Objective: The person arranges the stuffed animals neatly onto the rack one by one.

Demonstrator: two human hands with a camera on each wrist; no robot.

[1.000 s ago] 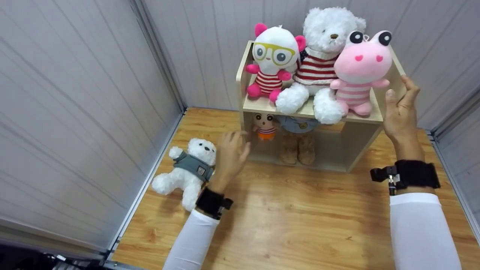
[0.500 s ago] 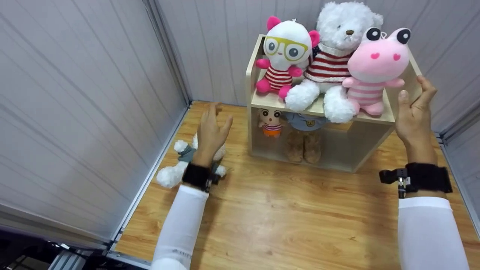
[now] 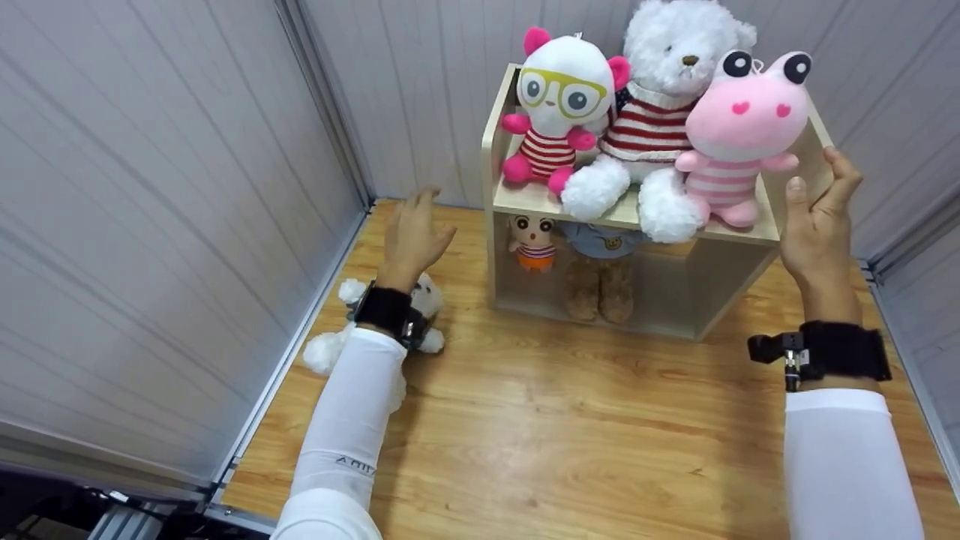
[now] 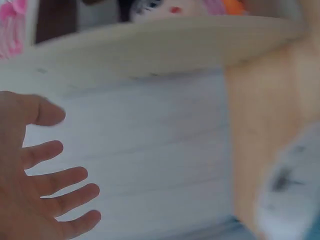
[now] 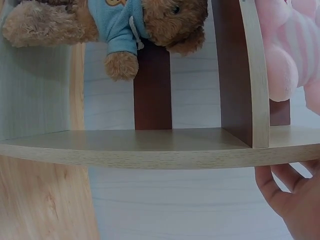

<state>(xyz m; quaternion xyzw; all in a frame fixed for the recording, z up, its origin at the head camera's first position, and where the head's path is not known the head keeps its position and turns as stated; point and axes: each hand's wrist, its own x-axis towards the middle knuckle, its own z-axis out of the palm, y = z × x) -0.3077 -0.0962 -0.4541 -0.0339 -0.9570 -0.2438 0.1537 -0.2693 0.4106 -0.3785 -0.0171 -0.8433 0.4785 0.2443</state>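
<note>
My left hand [image 3: 411,234] hovers left of the small wooden shelf [image 3: 731,289], holding nothing. In the left wrist view its fingers are spread apart beside the shelf's side panel. Below that forearm, a white teddy bear [image 3: 325,352] lies on the floor, partly covered by the wrist band and sleeve. My right hand [image 3: 820,232] rests against the shelf's right side, with fingertips [image 5: 263,172] right at the outer panel in the right wrist view. Nearest to it on top sits a pink frog plush [image 3: 742,124].
Also on top are a white bear [image 3: 660,124] in a striped sweater and a panda-like plush [image 3: 559,94] with yellow glasses. The lower compartment holds a small doll [image 3: 534,244] and a brown bear [image 5: 175,25] in blue. Grey walls [image 3: 157,187] enclose the wooden floor [image 3: 540,435].
My left hand has moved left and farther back, away from the shelf's front and over the floor bear, covering more of it. My right hand stays at the shelf's side.
</note>
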